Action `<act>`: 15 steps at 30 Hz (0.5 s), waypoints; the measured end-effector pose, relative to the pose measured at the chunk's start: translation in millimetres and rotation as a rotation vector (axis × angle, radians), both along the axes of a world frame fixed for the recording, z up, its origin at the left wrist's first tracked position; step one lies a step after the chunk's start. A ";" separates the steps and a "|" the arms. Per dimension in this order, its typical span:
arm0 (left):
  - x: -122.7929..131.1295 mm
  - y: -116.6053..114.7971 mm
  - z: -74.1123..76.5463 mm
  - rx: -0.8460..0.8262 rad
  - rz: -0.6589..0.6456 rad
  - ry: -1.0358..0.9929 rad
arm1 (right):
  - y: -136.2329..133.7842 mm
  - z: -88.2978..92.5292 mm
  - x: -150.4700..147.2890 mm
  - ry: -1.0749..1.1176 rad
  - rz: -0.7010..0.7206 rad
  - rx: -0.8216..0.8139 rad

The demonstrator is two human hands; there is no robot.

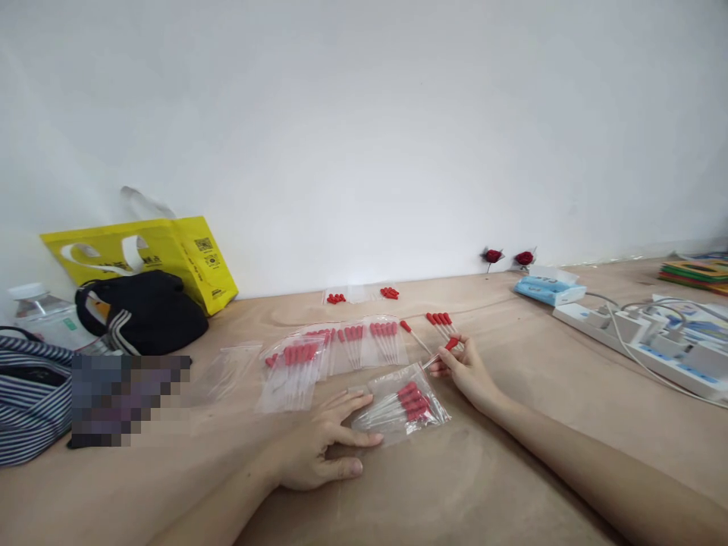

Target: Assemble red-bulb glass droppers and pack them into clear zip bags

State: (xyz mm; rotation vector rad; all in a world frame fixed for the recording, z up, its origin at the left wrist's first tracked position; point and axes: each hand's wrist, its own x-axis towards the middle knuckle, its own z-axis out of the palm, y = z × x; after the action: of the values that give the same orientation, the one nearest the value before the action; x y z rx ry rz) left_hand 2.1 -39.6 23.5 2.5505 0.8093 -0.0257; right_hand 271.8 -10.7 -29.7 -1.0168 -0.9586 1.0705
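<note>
My left hand [318, 440] lies with spread fingers on the left edge of a clear bag [398, 406] that contains several red-tipped white sticks. Pinched in my right hand [458, 368] is one red-tipped stick [450, 345], just above that bag's upper right corner. Another loose stick [406, 327] rests on the table left of my right hand, and a small row of sticks [439, 319] lies beyond it. Behind my left hand are several clear bags of red-tipped sticks [384, 341], some overlapping. A flat clear bag [227, 373] is to their left.
A yellow bag [199, 262], a black cloth item [151, 311], a bottle [42, 307] and a striped item [34, 402] stand left. Two dark red flowers [524, 258] are at the wall. Right are a blue packet [549, 290], a power strip [637, 349] with cables and colored sheets [694, 273].
</note>
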 end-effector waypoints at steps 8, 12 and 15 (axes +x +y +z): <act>-1.1 -0.4 -1.6 0.021 -0.022 0.004 | -7.6 2.4 0.7 0.004 0.340 -0.027; -1.3 0.0 -2.8 0.020 -0.017 0.003 | -6.5 2.0 3.7 -0.165 0.429 -0.035; -1.5 0.3 -3.2 0.020 -0.021 -0.013 | -7.0 2.3 1.8 -0.231 0.456 -0.030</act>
State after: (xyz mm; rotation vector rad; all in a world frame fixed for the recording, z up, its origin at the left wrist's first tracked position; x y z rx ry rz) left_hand 0.6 -39.3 20.3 2.5756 0.7818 -0.0074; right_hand 273.6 -17.7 -27.4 -0.9847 -1.4111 1.3625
